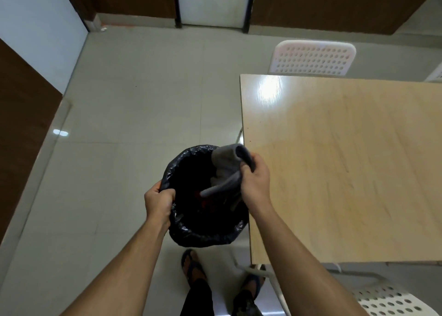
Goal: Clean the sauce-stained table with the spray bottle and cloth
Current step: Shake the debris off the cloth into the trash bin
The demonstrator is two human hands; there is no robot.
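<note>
Head view: the right hand (254, 179) is clamped on a bunched grey fabric cloth (228, 172), holding it over the black plastic-lined bin (203, 234) just beside the pale wooden tabletop (346, 172). The left hand (159, 199) pinches the liner's rim. The cloth looks soft, light and limp, best gathered in a full fist. No spray bottle shows.

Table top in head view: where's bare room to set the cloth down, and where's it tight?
The wooden table shows bare top from its left edge to the right frame border, and from the white chair at the far side to the near edge. Tight spot: beside the table's left edge, where the left hand grips the black bin bag and the right hand holds the grey cloth over it.
</note>
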